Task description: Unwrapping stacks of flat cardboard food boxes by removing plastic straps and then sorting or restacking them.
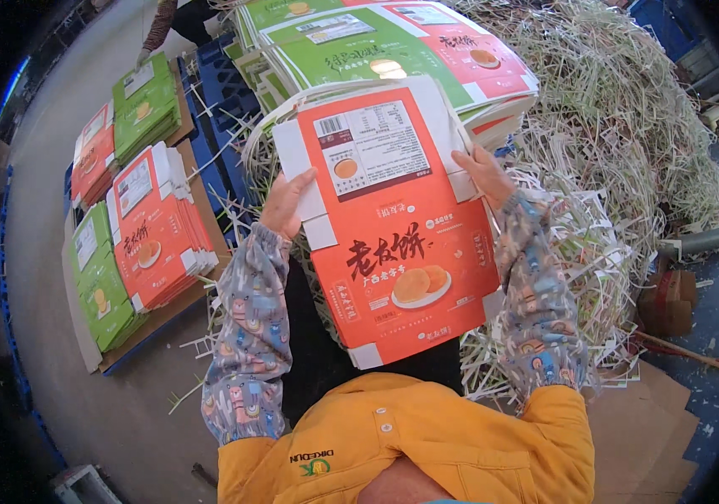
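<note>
Between my two hands I hold a flat, unfolded red carton blank [401, 220] with white side flaps, its printed face up and tilted toward me. My left hand [286, 202] grips its left edge, thumb on top and the other fingers hidden beneath. On the far right edge my right hand [485, 175] pinches a white flap. Whether one sheet or several lie in my grasp I cannot tell. Just beyond stands a tall stack of green and red printed carton sheets [359, 52], its near side partly covered by the blank.
Piles of red and green blanks [145, 227] sit on a cardboard-covered pallet at the left. A large heap of shredded paper strips [611, 109] fills the right side, with a grey pipe [712, 241] beside it. Another person's arm [158, 32] reaches in at the top left.
</note>
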Tool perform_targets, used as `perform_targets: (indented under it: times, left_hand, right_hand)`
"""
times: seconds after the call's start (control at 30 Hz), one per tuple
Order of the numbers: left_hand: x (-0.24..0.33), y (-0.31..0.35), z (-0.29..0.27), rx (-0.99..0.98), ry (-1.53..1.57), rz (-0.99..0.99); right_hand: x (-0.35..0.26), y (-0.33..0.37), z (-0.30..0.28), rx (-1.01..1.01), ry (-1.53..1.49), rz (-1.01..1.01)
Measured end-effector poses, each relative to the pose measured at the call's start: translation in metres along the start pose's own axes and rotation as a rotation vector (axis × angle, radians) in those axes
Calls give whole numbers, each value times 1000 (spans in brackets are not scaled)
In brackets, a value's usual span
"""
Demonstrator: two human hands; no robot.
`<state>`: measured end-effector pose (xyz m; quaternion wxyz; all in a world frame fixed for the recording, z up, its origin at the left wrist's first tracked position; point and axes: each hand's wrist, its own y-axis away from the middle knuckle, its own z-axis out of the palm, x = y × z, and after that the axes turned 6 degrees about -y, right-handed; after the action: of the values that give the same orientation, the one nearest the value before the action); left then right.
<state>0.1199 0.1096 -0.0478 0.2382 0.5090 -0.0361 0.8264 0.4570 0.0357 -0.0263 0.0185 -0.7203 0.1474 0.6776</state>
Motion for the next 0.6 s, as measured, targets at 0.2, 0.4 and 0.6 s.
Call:
perform_targets:
  times: [0.2,0.4,0.6]
  left_hand:
    - [-10,2,-8,57,25,-30]
    - [-6,3,-9,-43,-11,-181]
    - [-6,8,-10,-5,-21,-107]
  right_hand:
    - [13,43,-5,118,94,222]
    - [17,59,8,309,609,-84]
    - [12,63,10,268,471,-229]
